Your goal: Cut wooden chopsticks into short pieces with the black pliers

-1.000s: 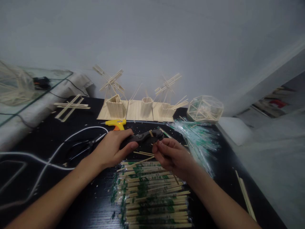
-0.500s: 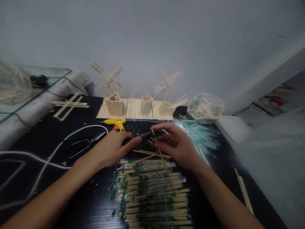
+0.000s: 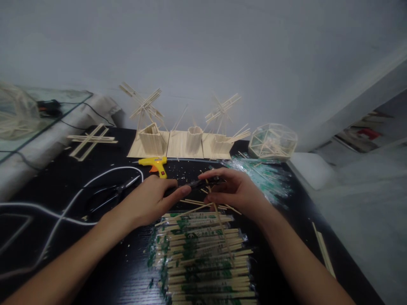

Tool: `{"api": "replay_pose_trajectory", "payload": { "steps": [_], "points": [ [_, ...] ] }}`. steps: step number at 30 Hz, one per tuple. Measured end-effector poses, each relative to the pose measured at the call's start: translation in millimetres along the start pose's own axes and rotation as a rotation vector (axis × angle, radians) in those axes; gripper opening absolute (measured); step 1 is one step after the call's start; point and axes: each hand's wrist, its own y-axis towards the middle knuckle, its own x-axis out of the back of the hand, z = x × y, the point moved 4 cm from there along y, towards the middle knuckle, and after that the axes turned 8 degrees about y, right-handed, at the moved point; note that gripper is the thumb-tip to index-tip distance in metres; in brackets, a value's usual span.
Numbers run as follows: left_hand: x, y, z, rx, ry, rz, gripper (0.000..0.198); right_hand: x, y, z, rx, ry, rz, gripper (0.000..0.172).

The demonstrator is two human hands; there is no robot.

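Observation:
My left hand (image 3: 154, 197) is closed around a dark pair of pliers (image 3: 202, 184), whose jaws point right toward my other hand. A thin wooden stick (image 3: 221, 222) is pinched between the fingers of my right hand (image 3: 237, 190). The stick slants down toward me, its upper part crossing by the pliers' jaws; whether they grip it I cannot tell. Below my hands lies a row of chopsticks in clear and green wrappers (image 3: 203, 254). Several loose sticks (image 3: 193, 206) lie just above that row.
A yellow glue gun (image 3: 154, 162) lies beyond my left hand, near scissors (image 3: 118, 192) and a white cable (image 3: 63, 212). Stick windmill models (image 3: 152, 142) stand by the wall. A crossed stick frame (image 3: 92, 140) is at left; wrappers (image 3: 260, 171) and a polyhedral stick frame (image 3: 273, 142) at right.
The stick in my right hand has shifted down slightly toward me. My right fingers have moved a little lower, and the pliers' jaws show more plainly beside the stick.

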Motion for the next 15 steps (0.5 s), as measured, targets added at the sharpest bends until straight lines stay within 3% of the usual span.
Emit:
{"api": "replay_pose_trajectory", "payload": {
  "steps": [15],
  "points": [
    [0.2,1.2,-1.2,0.04,0.055,-0.003,0.069,0.2,3.0,-6.5,-0.06,0.123,-0.019,0.043]
  ]
}}
